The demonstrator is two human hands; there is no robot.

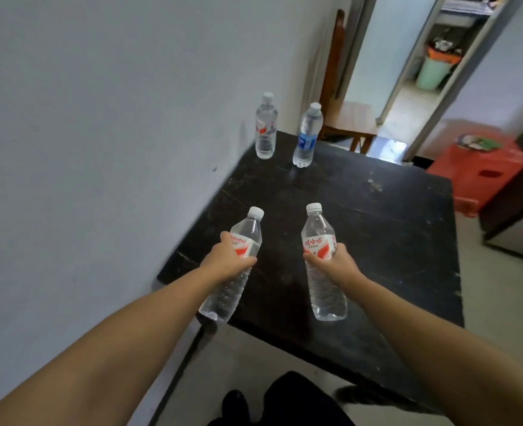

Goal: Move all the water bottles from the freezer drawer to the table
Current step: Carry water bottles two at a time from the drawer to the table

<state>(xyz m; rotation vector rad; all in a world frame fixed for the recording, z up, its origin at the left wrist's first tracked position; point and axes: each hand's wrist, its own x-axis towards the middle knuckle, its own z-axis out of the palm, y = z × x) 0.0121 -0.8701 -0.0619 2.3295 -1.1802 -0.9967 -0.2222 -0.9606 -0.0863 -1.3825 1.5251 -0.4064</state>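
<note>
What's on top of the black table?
Two bottles stand upright on the table near its far corner: one with a red label, one with a blue label. The two held bottles hide some tabletop.

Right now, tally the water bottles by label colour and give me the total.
Red-and-white label: 3, one standing at the table's far end, one in the left hand, one in the right hand.
Blue label: 1, standing on the black table.
Total: 4 bottles.
</note>
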